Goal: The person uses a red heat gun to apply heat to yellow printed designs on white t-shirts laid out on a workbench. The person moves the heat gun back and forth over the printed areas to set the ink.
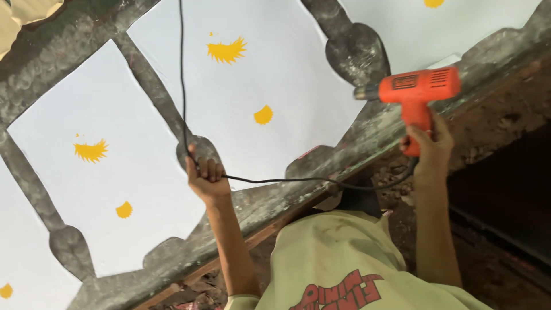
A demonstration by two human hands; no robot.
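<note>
Across most of the view I see a large grey carved frame [155, 95] whose openings show pale panels [275, 74] marked with yellow splash-shaped patches [227, 50], some spiky, some small and rounded. Below it runs a rough brown earthen surface [493, 115] with a dark gap at the right. Next in size, my cream shirt [333, 258] with a red printed design fills the lower middle. My right hand [427, 143] is closed around the handle of an orange power drill [419, 86], its tip near the frame's edge. My left hand [205, 172] is closed on the drill's black cord [183, 69], resting against a frame bar
</note>
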